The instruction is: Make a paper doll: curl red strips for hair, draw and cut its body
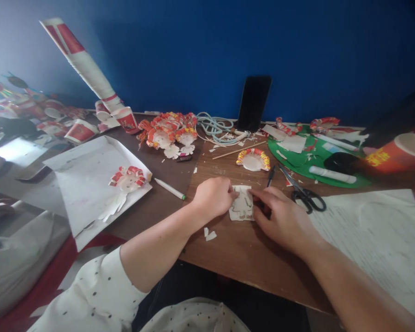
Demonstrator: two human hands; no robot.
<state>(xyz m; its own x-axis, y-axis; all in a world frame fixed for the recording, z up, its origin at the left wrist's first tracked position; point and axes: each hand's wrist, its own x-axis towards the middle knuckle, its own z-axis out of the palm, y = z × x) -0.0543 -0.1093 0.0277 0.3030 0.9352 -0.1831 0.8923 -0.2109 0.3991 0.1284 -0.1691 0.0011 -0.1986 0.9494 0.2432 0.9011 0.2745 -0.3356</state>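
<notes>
A small white piece of paper (241,207) with a drawn dark outline lies flat on the brown table between my hands. My left hand (214,196) is closed, its fingertips at the paper's upper left edge. From the other side, my right hand (283,219) has its thumb and forefinger at the right edge; its other fingers are curled and partly hidden. Just beyond that hand lies a dark pen (270,176), beside open scissors with black handles (309,200). A round paper piece with a red and yellow ruffled rim (253,160) lies farther back.
A phone (255,103) leans on the blue wall near a coiled cable (216,127). Ruffled paper crafts (169,131) lie to its left. A white marker (169,189), an open white box (93,184), a green sheet (297,159), a paper cup (397,152) and written sheets (376,230) surround my hands.
</notes>
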